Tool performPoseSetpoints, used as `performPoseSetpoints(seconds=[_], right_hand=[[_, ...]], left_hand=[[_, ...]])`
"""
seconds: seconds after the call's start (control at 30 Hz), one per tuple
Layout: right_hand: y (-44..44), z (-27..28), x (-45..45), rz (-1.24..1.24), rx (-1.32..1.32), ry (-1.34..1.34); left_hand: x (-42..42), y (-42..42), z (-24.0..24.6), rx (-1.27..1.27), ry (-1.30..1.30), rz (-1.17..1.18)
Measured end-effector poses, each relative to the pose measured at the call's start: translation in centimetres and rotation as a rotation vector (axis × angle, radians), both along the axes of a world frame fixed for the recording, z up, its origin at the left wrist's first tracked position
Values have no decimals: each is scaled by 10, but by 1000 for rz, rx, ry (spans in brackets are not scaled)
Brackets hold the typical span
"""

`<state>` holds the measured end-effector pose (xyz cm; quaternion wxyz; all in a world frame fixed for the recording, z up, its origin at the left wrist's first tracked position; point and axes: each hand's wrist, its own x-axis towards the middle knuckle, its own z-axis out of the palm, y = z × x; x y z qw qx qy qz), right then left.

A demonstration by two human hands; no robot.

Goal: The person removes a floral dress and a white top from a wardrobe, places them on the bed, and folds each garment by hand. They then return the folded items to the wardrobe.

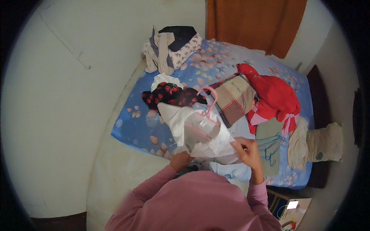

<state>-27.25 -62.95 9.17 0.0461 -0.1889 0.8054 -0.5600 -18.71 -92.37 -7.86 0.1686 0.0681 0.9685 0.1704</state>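
Observation:
A white garment point(176, 118) is spread over a pink plastic hanger point(213, 98) at the near edge of the bed, the hook pointing away from me. My left hand point(180, 160) grips the garment's lower left edge. On the other side, my right hand point(247, 150) pinches its right edge between thumb and fingers. The hanger's bar shows inside the garment's opening. Just beyond lies a black cloth with red flowers point(170, 95), next to a white cloth point(164, 79).
A plaid folded cloth point(234, 98) and red clothing point(277, 92) lie on the blue floral bedsheet point(136, 127). Several blue hangers point(270, 144) rest at right near a beige cloth point(297, 144). Folded clothes point(173, 49) are piled at the far corner. A small table point(302, 205) stands lower right.

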Motion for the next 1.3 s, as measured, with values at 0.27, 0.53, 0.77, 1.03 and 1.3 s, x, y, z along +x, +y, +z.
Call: performPoseSetpoints(seconds=[0.27,0.53,0.77,1.03,1.3], right_hand=[[10,-46,-53,-254,-81,-203],[8,-92,-89,-284,-151,-359],[-12,-136,-106,-293,-170,-454],[-10,-148,-104,-219,-10,-205],[-10,-104,-92,-319,154,55]], left_hand=[[-32,-75,-8,201,178,-173],[-54,-113,77,210,538,-28],[-52,-117,37,230,486,-18],[-66,-105,33,306,301,77],[-85,-88,42,459,600,-69]])
